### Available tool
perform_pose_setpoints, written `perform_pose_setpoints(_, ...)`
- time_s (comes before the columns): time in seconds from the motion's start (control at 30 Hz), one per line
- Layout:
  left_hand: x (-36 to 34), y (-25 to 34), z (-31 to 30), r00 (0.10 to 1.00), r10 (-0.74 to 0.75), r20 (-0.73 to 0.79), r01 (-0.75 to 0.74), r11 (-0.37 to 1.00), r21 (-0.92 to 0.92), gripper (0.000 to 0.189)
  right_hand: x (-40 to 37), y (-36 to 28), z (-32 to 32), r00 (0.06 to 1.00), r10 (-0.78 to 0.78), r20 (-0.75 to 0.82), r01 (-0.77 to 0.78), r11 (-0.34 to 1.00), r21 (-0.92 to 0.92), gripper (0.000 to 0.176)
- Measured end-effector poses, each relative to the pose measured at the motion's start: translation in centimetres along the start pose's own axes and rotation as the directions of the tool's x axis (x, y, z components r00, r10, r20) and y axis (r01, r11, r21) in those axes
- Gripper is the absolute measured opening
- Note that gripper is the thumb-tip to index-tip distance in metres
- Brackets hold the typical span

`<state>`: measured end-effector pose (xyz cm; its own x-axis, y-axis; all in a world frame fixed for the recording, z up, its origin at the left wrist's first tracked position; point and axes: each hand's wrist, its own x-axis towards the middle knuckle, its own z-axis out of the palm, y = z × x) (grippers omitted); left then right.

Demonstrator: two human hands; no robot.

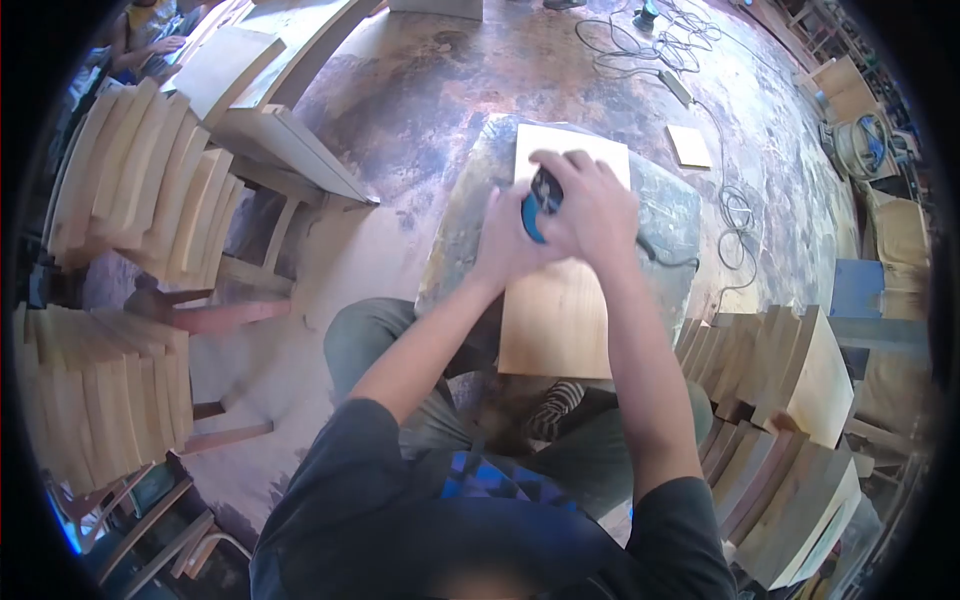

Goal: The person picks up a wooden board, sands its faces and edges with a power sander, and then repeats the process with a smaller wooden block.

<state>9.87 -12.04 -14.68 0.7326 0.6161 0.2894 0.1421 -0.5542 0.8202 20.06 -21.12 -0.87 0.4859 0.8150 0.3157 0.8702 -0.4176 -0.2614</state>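
A pale wooden board [555,320] lies lengthwise on a low, worn table [665,215] in front of me. On the board's upper half sits a blue and black power tool [535,218], partly covered by my hands. My right hand [598,205] is wrapped over its top, with the fingers curled round the black part. From the left, my left hand [508,235] presses against the tool's blue side. A dark cord [665,255] runs from the tool off to the right.
Stacks of wooden boards stand at the left [125,170] and lower right [790,380]. A small pale board [689,146] and tangled cables [735,220] lie on the floor. Another person's hand [168,45] shows at the upper left, beside a wooden bench [310,150].
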Motion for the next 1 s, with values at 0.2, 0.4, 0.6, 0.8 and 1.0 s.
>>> perform_pose_setpoints(0.2, -15.1, 3.6, -1.4, 1.000, -0.010, -0.004, 0.010, 1.000, -0.010, 0.097, -12.6, -6.2, -5.2, 0.996, -0.023, 0.091, 0.018, 0.999, 0.049, 0.053)
perform_pose_setpoints(0.4, -21.7, 5.7, -3.5, 0.983, -0.064, 0.172, 0.068, 0.998, -0.016, 0.088, -19.0, -9.2, -7.5, 0.983, 0.001, 0.184, -0.018, 0.996, 0.093, 0.059)
perform_pose_setpoints(0.6, -22.2, 4.2, -2.2, 0.995, 0.096, -0.013, -0.096, 0.995, 0.029, 0.092, -18.6, -9.2, -7.2, 0.991, 0.016, 0.135, -0.025, 0.997, 0.067, 0.057)
perform_pose_setpoints(0.8, -25.0, 6.7, -3.3, 0.976, -0.069, 0.206, 0.049, 0.994, 0.101, 0.086, -21.6, -9.8, -8.8, 0.966, 0.016, 0.259, -0.041, 0.995, 0.093, 0.067)
perform_pose_setpoints(1.0, -15.5, 3.0, -3.0, 0.998, 0.000, 0.059, -0.002, 0.999, 0.035, 0.094, -13.3, -7.7, -4.9, 0.995, 0.011, 0.095, -0.018, 0.997, 0.076, 0.057)
